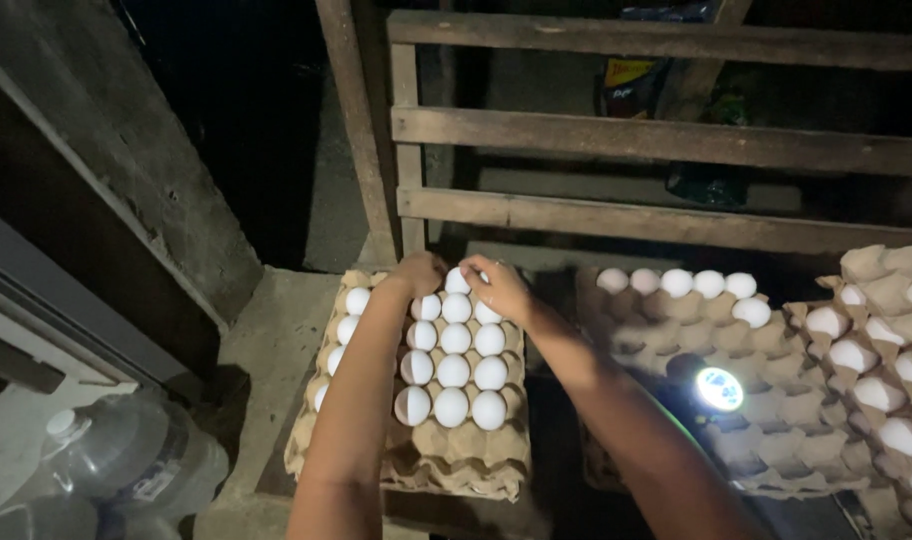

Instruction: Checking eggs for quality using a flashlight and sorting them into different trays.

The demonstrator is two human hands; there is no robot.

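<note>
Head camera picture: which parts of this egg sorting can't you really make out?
- Left hand: its fingers curl over the far edge of the brown cardboard egg tray, so what it holds is hidden.
- Right hand: it touches white eggs; the grip is unclear.
- Clear plastic bottle: cut off by the bottom-left edge.
- Far-right stacked tray: cut off by the right edge.
- Background behind the wooden slats: too dark.
</note>
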